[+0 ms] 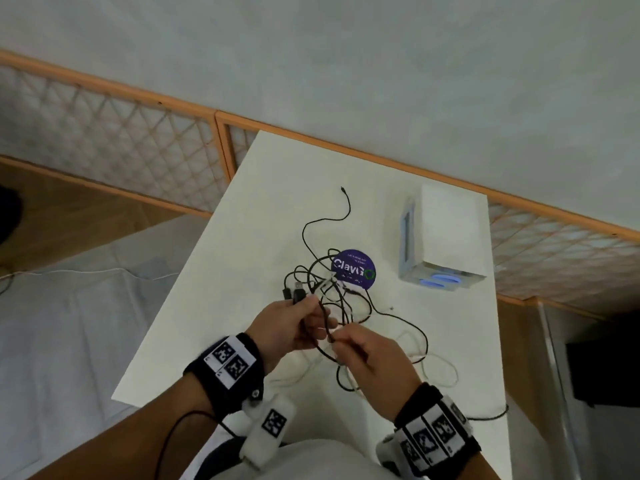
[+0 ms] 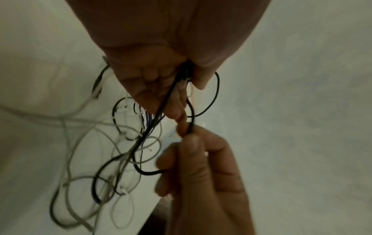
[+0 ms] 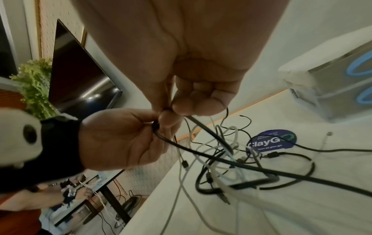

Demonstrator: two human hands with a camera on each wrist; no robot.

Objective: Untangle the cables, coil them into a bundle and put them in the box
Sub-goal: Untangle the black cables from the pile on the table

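A black cable (image 1: pixel 323 336) is held by both hands above the near part of the counter (image 1: pixel 214 306). The left hand (image 1: pixel 287 327) is closed round it, with the fingers curled and the thumb pressed on top; two black plugs (image 1: pixel 294 293) stick out past its thumb. In the left wrist view the cable is seen running out of the closed left hand (image 2: pixel 161 76) and down to the right hand (image 2: pixel 199 162). The right hand (image 1: pixel 367 355) is closed as well, its fingers curled, and the same cable is pinched between thumb and fingertips just beside the left hand. In the right wrist view the two pinches are seen almost touching, right hand (image 3: pixel 193 89) above, left hand (image 3: pixel 124 136) below.

The rest of the cables (image 3: pixel 231 167), black and white ones tangled together, lie on the middle of the counter, partly over a round purple sticker (image 1: pixel 353 268). One black end (image 1: pixel 343 202) trails toward the far edge, and white loops (image 1: pixel 436 368) lie near the right edge. The box (image 1: pixel 446 237), white, stands near the far right corner, apart from the tangle.
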